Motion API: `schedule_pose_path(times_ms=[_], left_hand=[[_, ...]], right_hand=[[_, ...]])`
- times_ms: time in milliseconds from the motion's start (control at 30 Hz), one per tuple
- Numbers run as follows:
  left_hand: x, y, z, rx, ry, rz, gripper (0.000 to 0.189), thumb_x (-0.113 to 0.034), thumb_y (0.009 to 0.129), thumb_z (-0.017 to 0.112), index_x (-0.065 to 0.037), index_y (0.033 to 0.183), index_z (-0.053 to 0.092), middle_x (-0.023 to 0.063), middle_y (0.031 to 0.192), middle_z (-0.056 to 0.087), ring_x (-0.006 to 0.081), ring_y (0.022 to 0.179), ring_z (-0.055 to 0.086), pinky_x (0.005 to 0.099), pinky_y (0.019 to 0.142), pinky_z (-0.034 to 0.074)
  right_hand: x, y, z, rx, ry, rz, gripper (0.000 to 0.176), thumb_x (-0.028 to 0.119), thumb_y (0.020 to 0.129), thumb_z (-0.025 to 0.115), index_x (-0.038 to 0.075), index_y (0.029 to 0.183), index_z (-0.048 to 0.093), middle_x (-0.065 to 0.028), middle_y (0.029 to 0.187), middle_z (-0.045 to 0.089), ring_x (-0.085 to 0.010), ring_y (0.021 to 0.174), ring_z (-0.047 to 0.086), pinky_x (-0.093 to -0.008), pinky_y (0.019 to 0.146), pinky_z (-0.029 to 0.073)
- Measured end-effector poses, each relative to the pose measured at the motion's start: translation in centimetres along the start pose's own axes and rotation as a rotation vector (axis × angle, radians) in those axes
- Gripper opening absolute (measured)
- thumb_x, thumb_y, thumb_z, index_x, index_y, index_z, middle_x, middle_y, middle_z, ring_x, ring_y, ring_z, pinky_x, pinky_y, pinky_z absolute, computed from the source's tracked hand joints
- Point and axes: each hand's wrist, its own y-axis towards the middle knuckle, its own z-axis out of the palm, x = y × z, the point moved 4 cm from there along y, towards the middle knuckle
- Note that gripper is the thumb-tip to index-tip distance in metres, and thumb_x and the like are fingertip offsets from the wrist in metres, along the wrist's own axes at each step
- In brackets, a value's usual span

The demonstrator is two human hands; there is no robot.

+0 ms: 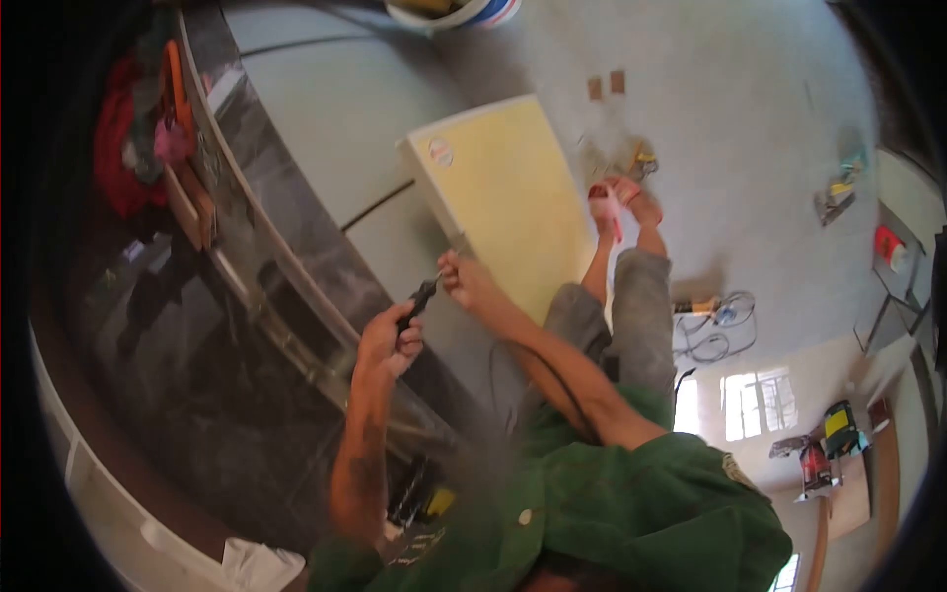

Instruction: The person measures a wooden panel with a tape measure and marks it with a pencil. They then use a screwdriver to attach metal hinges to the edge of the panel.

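My left hand (390,340) is closed around the black handle of what looks like a screwdriver (422,296), held tilted above the floor. My right hand (469,280) is closed, its thumb and fingers pinched at the tool's thin metal end; any small piece between them is too small to make out. Just beyond my right hand, a pale yellow panel (513,183) with white edges and a round sticker stands near my legs. A dark cord (567,385) runs along my right forearm.
A dark glossy counter (187,335) with a curved edge lies to the left, with a red bag (123,148) on it. Coiled cable (718,333) and hand tools (643,160) lie on the floor. A white bucket (459,15) stands at the top.
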Motion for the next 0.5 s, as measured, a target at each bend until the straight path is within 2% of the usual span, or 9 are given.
schedule_pose_path(times_ms=[33,67,100,167,200,300,400,467,500], left_hand=[[-0.9,-1.0,0.6,-0.238,0.405,0.108,0.01,-0.011,0.092,0.055,-0.003,0.097,0.059,0.0012,0.058,0.047,0.011,0.038,0.042,0.0265,0.035,0.032],[-2.0,-1.7,1.7,-0.365,0.719,0.294,0.012,-0.013,0.093,0.056,-0.002,0.097,0.059,0.0015,0.06,0.048,0.0111,0.041,0.043,0.0261,0.036,0.032],[-2.4,-2.4,2.3,-0.413,0.884,0.466,0.014,-0.015,0.093,0.056,-0.002,0.098,0.059,0.0019,0.061,0.049,0.0112,0.043,0.045,0.0257,0.037,0.033],[-2.7,-2.9,3.0,-0.411,0.893,0.559,0.019,-0.019,0.094,0.057,-0.001,0.099,0.059,0.0026,0.064,0.05,0.0114,0.048,0.048,0.0249,0.038,0.035],[-2.9,-3.1,3.2,-0.399,0.826,0.54,0.022,-0.021,0.094,0.058,0.0,0.1,0.059,0.0029,0.065,0.051,0.0115,0.05,0.05,0.0245,0.039,0.035],[-2.7,-3.1,3.1,-0.338,0.379,0.203,0.03,-0.028,0.095,0.059,0.001,0.102,0.058,0.004,0.07,0.053,0.0119,0.057,0.055,0.0233,0.041,0.037],[-1.2,-2.6,2.1,-0.218,-0.025,-0.026,0.032,-0.029,0.094,0.061,0.002,0.102,0.059,0.0042,0.071,0.054,0.0127,0.058,0.056,0.0241,0.043,0.039],[-0.8,-1.9,1.1,-0.149,-0.133,-0.102,0.031,-0.028,0.093,0.062,0.002,0.103,0.06,0.004,0.071,0.055,0.0134,0.057,0.055,0.0253,0.045,0.04],[-0.9,-1.5,0.7,-0.15,-0.058,-0.091,0.031,-0.027,0.093,0.062,0.002,0.103,0.06,0.0039,0.072,0.055,0.0138,0.056,0.054,0.0259,0.045,0.041]], right_hand=[[0.8,-3.1,3.4,-0.128,0.031,0.035,0.018,0.02,0.099,0.054,0.002,0.095,0.053,-0.0028,0.079,0.053,-0.006,0.061,0.046,-0.0177,0.048,0.037],[1.1,-3.5,3.9,-0.074,0.053,0.027,0.017,0.019,0.099,0.055,0.002,0.096,0.053,-0.0032,0.08,0.053,-0.0059,0.061,0.046,-0.0177,0.048,0.037],[1.2,-3.7,3.8,-0.021,0.07,0.016,0.016,0.018,0.099,0.055,0.002,0.096,0.053,-0.0036,0.081,0.053,-0.0058,0.061,0.046,-0.0177,0.048,0.037],[0.6,-3.8,3.8,0.026,0.114,0.03,0.015,0.017,0.099,0.055,0.002,0.097,0.052,-0.0043,0.083,0.053,-0.0057,0.061,0.046,-0.0176,0.049,0.038],[0.8,-3.7,3.9,0.026,0.139,0.04,0.015,0.016,0.099,0.054,0.002,0.098,0.051,-0.0045,0.085,0.053,-0.0056,0.061,0.046,-0.0175,0.05,0.038],[1.4,-4.0,3.8,0.038,0.199,0.037,0.015,0.016,0.099,0.053,0.001,0.099,0.05,-0.0053,0.087,0.053,-0.0056,0.061,0.047,-0.0172,0.051,0.039],[1.0,-4.0,3.9,0.042,0.224,0.047,0.015,0.016,0.099,0.053,0.001,0.1,0.05,-0.0053,0.087,0.053,-0.0058,0.061,0.047,-0.017,0.052,0.039],[1.0,-3.7,3.7,0.049,0.218,0.034,0.014,0.015,0.1,0.052,0.001,0.1,0.05,-0.0052,0.087,0.053,-0.0061,0.061,0.047,-0.0171,0.052,0.039],[1.0,-3.9,3.7,0.056,0.208,0.02,0.014,0.015,0.1,0.052,0.001,0.1,0.05,-0.0053,0.087,0.053,-0.0063,0.061,0.048,-0.0172,0.051,0.039]])
